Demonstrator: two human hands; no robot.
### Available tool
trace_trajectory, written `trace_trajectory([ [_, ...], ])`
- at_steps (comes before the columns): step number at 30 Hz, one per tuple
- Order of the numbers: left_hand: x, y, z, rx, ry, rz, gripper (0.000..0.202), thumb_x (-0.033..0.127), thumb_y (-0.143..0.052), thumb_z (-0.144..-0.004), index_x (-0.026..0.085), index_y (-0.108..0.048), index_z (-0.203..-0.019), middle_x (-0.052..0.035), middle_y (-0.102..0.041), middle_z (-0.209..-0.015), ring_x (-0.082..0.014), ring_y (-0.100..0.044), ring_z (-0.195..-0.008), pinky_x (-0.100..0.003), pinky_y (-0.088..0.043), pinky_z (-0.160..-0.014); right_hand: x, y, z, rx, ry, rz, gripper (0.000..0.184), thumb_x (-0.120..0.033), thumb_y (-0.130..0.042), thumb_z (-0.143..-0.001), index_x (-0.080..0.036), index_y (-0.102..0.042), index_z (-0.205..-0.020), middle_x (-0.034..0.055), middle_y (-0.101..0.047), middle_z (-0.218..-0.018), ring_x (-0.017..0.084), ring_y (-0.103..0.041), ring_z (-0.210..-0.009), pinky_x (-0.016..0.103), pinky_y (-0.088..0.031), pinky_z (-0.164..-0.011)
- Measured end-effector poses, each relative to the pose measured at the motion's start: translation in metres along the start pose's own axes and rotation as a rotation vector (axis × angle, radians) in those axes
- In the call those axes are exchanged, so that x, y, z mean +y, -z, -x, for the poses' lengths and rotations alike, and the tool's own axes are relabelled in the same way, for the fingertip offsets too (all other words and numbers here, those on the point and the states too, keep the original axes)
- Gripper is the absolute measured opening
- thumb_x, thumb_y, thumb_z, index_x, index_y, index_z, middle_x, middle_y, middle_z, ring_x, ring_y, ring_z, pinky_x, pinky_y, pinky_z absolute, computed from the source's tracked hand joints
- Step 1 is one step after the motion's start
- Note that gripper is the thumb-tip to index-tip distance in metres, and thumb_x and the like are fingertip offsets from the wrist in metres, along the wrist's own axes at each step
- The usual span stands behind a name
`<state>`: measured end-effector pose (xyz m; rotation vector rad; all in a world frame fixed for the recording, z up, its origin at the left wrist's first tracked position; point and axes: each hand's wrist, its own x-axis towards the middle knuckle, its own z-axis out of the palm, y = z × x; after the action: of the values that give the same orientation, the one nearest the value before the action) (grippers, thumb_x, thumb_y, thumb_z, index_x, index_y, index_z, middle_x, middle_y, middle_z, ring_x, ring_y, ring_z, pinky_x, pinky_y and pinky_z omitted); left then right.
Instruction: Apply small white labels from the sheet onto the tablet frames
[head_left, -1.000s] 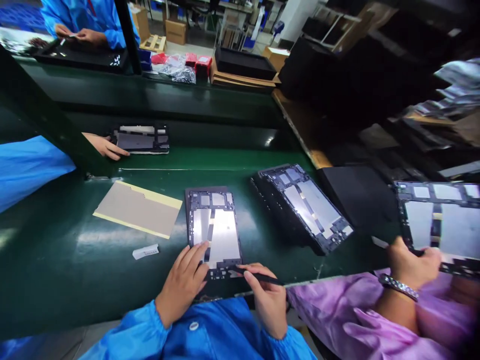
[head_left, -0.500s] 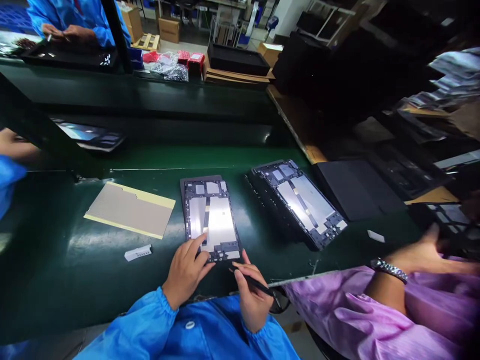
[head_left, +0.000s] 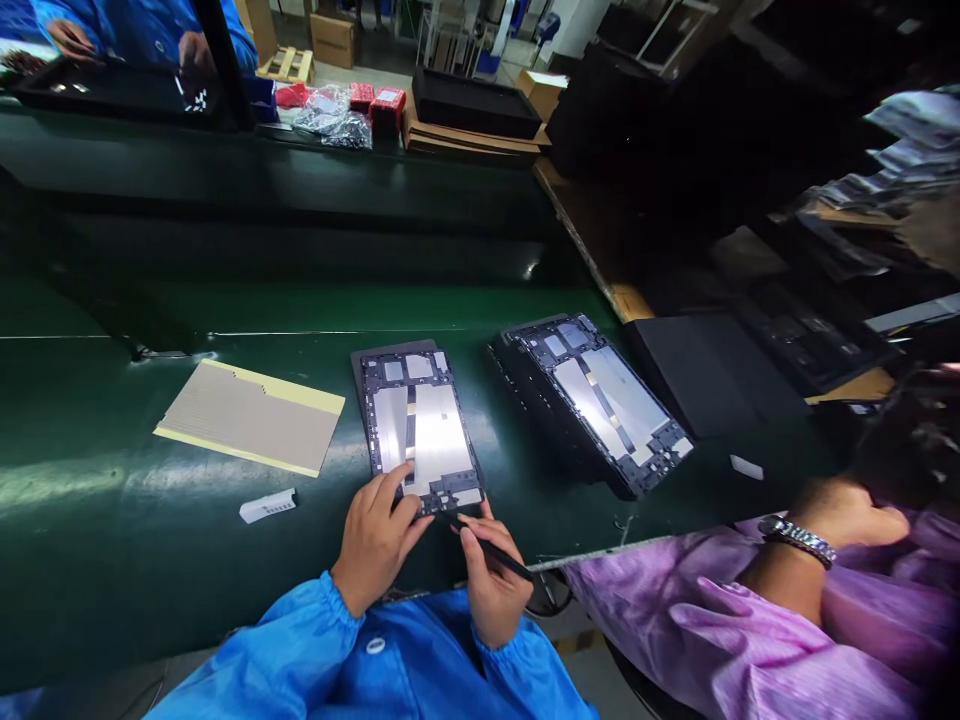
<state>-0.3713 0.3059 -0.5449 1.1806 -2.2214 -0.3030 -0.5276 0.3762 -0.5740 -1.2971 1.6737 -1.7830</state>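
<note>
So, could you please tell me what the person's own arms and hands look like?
The left hand and right hand are bare: no gloves, rings or watch visible. Bright blue sleeves gathered at elastic cuffs cover the arms; a small white button sits on the coat.

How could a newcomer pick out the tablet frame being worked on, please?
On the green belt, look between the tan sheet and the angled frame. That flat frame alone has the left hand on its near edge and the right hand holding a dark stick at its corner.
</note>
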Motion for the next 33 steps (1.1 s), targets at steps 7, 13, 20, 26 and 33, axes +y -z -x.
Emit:
trace_trajectory([
  [7,0.0018,0.0019,-0.0006,-0.012,0.003,-0.016,0.006,0.023,-0.063,-0.093,0.019,-0.059,-0.093,-0.0128,-0.060,-0.132,-0.0291,-0.058,-0.115,-0.040,-0.051,-0.088,-0.0015,-0.0008,-0.0016,-0.016,0.002,0.019,0.014,-0.008,-0.069,-0.086,-0.021,-0.073,-0.091,0.0032,-0.076,-0.088,0.019,-0.072,-0.081,0.052,-0.053,-0.099],
  [13,0.0018,0.0032,-0.0016,0.000,0.001,-0.020,0.005,0.023,-0.062,-0.093,0.019,-0.059,-0.092,-0.0127,-0.061,-0.130,-0.0286,-0.059,-0.114,-0.040,-0.051,-0.087,-0.0051,-0.0016,-0.0038,-0.013,0.000,0.030,0.012,-0.010,-0.070,-0.086,-0.021,-0.074,-0.090,0.0033,-0.076,-0.087,0.020,-0.072,-0.080,0.052,-0.055,-0.098],
  [20,0.0023,0.0029,-0.0026,0.004,-0.003,-0.029,0.006,0.022,-0.066,-0.091,0.018,-0.061,-0.091,-0.0129,-0.062,-0.129,-0.0282,-0.060,-0.111,-0.039,-0.052,-0.087,-0.0045,-0.0009,-0.0037,-0.010,0.018,0.029,0.011,-0.012,-0.071,-0.086,-0.021,-0.074,-0.090,0.0033,-0.076,-0.086,0.019,-0.072,-0.079,0.053,-0.055,-0.097],
  [26,0.0023,0.0040,-0.0023,0.002,0.003,-0.030,0.006,0.023,-0.066,-0.091,0.019,-0.061,-0.089,-0.0128,-0.063,-0.128,-0.0278,-0.061,-0.111,-0.039,-0.053,-0.086,-0.0033,0.0000,-0.0029,-0.019,0.007,0.036,0.011,-0.011,-0.070,-0.087,-0.021,-0.073,-0.090,0.0043,-0.076,-0.086,0.020,-0.072,-0.081,0.056,-0.054,-0.098],
  [33,0.0023,0.0030,-0.0010,0.000,0.005,-0.026,0.005,0.022,-0.065,-0.092,0.019,-0.061,-0.091,-0.0125,-0.062,-0.129,-0.0283,-0.060,-0.112,-0.041,-0.053,-0.087,-0.0038,-0.0002,-0.0027,-0.014,-0.007,0.007,0.012,-0.011,-0.070,-0.087,-0.022,-0.073,-0.089,0.0028,-0.076,-0.085,0.019,-0.071,-0.080,0.054,-0.054,-0.099],
])
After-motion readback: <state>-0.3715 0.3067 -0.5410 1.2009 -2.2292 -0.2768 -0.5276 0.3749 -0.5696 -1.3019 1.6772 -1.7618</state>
